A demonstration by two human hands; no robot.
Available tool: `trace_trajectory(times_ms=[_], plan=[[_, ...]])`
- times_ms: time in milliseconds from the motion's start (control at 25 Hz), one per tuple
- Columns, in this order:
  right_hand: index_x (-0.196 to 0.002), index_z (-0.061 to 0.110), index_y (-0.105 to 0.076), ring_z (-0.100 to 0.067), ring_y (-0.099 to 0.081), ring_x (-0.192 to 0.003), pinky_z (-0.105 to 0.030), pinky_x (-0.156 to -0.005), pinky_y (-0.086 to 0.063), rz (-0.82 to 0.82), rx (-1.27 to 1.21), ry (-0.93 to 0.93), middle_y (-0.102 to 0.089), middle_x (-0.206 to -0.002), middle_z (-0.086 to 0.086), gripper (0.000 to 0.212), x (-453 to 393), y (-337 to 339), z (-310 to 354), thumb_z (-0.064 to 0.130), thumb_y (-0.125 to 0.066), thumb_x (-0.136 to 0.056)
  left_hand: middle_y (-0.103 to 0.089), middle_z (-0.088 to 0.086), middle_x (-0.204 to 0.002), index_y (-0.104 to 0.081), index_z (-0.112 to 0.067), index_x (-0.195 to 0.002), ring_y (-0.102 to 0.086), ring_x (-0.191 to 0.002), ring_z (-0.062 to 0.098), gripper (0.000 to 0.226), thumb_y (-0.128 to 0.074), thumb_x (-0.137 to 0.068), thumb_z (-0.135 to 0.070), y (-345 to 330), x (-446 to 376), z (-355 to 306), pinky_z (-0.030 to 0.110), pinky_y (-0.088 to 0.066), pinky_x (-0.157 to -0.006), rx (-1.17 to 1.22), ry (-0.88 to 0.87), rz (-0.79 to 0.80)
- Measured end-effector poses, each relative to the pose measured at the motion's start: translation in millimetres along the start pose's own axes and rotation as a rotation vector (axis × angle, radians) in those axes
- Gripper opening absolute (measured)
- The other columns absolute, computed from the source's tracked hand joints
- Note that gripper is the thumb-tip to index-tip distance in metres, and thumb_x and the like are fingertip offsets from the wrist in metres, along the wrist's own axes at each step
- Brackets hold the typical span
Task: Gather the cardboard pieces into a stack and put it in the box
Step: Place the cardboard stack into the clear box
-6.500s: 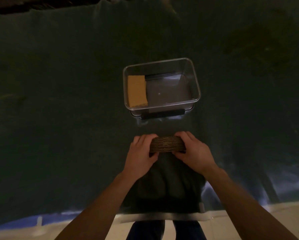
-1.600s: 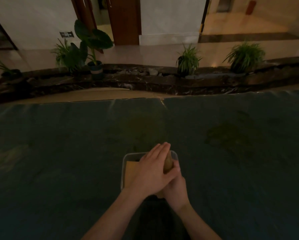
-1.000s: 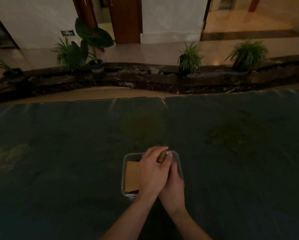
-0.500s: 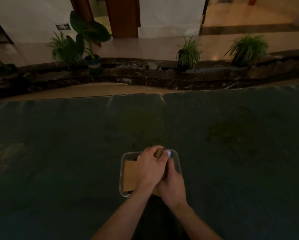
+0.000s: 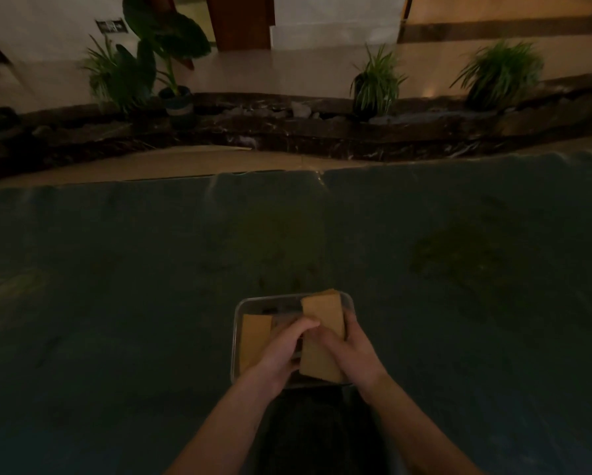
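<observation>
Both hands hold the cardboard stack [image 5: 323, 332] over the clear box [image 5: 237, 337]. The right hand [image 5: 351, 351] has its grip closed around the stack. The left hand [image 5: 281, 351] curls against its side; another cardboard piece [image 5: 253, 337] lies inside.

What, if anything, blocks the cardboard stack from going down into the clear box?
Nothing visible. The cardboard stack, held by the left hand and right hand, sits over the right side of the clear box. Another cardboard piece occupies the left side only.
</observation>
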State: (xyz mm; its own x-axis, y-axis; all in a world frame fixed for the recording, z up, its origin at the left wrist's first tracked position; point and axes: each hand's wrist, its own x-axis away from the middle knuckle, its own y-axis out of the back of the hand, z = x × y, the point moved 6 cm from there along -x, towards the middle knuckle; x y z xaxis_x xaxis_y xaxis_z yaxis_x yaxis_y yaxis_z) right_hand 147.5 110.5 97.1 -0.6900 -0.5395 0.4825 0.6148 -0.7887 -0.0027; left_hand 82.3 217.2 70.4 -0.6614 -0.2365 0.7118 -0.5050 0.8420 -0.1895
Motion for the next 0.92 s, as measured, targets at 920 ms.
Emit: trace_trajectory(times_ms=[920], plan=[[-0.094, 0.029, -0.071, -0.025, -0.07, -0.092, -0.048, -0.082, -0.06, -0.28, 0.049, -0.237, -0.073, -0.097, -0.003, 0.015, -85.7, 80.1, -88.2, 0.026, -0.057, -0.095, -0.051, -0.001, -0.103, -0.051, -0.024, -0.107, -0.052, -0.108, 0.022, 0.019, -0.05, -0.097, -0.041, -22.9, -110.6, 53.7, 0.038, -0.04, -0.097, -0.413, 0.161, -0.261]])
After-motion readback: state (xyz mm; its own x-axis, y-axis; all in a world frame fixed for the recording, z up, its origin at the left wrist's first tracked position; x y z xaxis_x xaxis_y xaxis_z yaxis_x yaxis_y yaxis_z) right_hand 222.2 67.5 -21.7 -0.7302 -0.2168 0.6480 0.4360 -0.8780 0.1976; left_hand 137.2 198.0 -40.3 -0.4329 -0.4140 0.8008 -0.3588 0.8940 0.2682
